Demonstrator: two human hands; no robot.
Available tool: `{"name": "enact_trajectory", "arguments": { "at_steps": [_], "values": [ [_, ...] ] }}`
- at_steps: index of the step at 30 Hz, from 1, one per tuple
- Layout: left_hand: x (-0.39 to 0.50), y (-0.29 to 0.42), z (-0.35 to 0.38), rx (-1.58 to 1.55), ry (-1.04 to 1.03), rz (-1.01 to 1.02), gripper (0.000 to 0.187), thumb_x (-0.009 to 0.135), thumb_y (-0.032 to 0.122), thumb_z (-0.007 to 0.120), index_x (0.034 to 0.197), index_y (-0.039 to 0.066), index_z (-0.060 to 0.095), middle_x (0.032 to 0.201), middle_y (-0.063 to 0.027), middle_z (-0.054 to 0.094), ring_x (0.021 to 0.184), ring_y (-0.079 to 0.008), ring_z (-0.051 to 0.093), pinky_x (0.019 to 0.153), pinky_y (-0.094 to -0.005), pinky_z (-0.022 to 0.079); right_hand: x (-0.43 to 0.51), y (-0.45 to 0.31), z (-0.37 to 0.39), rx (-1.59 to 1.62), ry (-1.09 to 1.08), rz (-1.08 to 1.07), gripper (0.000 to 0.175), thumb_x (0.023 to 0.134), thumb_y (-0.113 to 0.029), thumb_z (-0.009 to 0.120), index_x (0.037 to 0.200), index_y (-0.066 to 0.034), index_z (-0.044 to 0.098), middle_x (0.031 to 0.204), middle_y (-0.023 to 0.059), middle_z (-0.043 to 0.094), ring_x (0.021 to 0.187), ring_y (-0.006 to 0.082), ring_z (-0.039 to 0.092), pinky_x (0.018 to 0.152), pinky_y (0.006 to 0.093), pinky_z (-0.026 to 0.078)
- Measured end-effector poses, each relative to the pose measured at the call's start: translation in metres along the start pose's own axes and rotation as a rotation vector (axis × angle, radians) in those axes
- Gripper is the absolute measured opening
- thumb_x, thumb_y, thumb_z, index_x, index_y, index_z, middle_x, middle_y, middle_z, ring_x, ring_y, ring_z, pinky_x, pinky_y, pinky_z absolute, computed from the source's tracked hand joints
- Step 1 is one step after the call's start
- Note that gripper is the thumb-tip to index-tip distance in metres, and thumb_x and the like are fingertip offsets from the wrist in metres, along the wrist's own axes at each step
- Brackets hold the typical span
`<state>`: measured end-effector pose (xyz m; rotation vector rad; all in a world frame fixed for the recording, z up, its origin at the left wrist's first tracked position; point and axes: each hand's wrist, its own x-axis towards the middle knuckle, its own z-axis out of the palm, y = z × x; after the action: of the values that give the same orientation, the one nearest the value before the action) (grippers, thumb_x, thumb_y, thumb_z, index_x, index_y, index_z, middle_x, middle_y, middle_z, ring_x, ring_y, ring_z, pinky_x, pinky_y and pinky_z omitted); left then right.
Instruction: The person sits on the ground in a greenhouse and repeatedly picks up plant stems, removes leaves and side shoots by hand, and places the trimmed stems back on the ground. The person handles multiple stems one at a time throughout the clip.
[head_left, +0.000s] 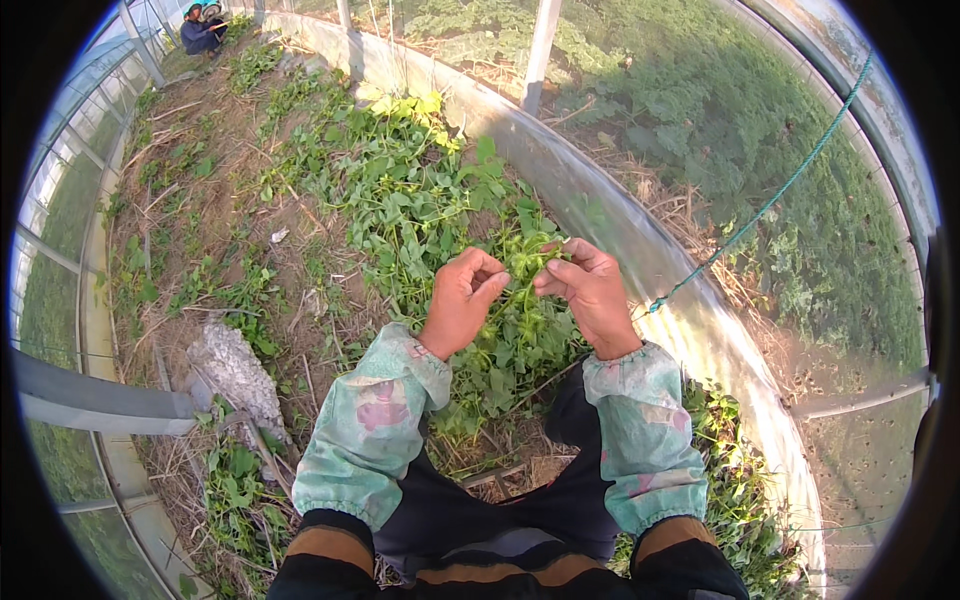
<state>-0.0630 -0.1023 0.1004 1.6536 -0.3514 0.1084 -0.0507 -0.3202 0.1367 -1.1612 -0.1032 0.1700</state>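
My right hand (589, 289) pinches a green plant stem (551, 251) between thumb and fingers, above a mat of vines. Beside it on the left, my left hand (469, 296) has its thumb and forefinger brought together at the edge of the same greenery; whether it holds a small piece cannot be told. Between and below the hands hang spiky-looking light green growths (529, 262). Leafy vines (412, 217) spread over the soil ahead and beneath. Green patterned sleeve covers wrap both forearms.
A clear plastic sheet wall (600, 172) curves along the right, with a teal rope (780, 195) tied near it. A metal pole (105, 394) and a pale rough block (236, 371) stand at left. Far off at upper left, a person (201, 31) crouches.
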Motion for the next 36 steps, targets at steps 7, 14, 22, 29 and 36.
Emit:
{"name": "enact_trajectory", "arguments": {
  "at_steps": [7, 14, 22, 29, 36],
  "values": [
    [-0.004, 0.010, -0.002, -0.455, 0.062, -0.098, 0.013, 0.107, 0.015, 0.061, 0.111, 0.003, 0.064, 0.113, -0.0090, 0.073, 0.082, -0.0107, 0.070, 0.070, -0.0255, 0.051, 0.000, 0.003, -0.003, -0.355, 0.028, -0.033, 0.019, 0.097, -0.002, 0.069, 0.114, 0.0060, 0.065, 0.094, 0.0078, 0.071, 0.077, 0.0153, 0.071, 0.069, 0.0299, 0.059],
    [-0.001, 0.004, -0.007, -0.861, 0.051, -0.216, 0.008, 0.106, 0.011, 0.063, 0.111, 0.004, 0.062, 0.114, -0.0102, 0.074, 0.080, -0.0148, 0.071, 0.070, -0.0285, 0.055, -0.006, 0.010, 0.011, -1.018, -0.125, -0.515, 0.021, 0.088, -0.011, 0.080, 0.091, 0.0026, 0.065, 0.079, 0.0151, 0.056, 0.072, 0.0314, 0.059, 0.065, 0.0430, 0.043],
    [0.002, 0.005, -0.008, 0.223, -0.029, 0.146, 0.021, 0.094, -0.004, 0.070, 0.111, 0.004, 0.062, 0.098, -0.0116, 0.066, 0.079, -0.0274, 0.068, 0.069, -0.0374, 0.054, -0.007, 0.001, 0.008, -1.149, -0.105, -0.512, 0.021, 0.088, -0.012, 0.079, 0.090, 0.0026, 0.064, 0.082, 0.0192, 0.059, 0.077, 0.0408, 0.059, 0.068, 0.0476, 0.044],
    [-0.003, 0.008, 0.005, 0.646, 0.053, 0.323, 0.017, 0.089, -0.004, 0.071, 0.101, 0.003, 0.063, 0.093, -0.0169, 0.060, 0.073, -0.0375, 0.063, 0.064, -0.0437, 0.050, -0.009, 0.002, 0.009, -1.177, -0.105, -0.509, 0.021, 0.088, -0.011, 0.078, 0.093, 0.0034, 0.063, 0.084, 0.0219, 0.060, 0.080, 0.0443, 0.060, 0.070, 0.0500, 0.044],
    [0.019, -0.024, -0.025, 0.003, 0.416, -0.119, 0.006, 0.092, 0.000, 0.068, 0.095, 0.002, 0.063, 0.083, -0.0027, 0.066, 0.069, -0.0120, 0.061, 0.062, -0.0306, 0.049, -0.009, -0.005, -0.002, -0.853, -0.122, -0.259, 0.020, 0.098, -0.016, 0.076, 0.095, 0.0004, 0.065, 0.084, 0.0098, 0.066, 0.074, 0.0222, 0.067, 0.069, 0.0361, 0.051]
  ]
}}
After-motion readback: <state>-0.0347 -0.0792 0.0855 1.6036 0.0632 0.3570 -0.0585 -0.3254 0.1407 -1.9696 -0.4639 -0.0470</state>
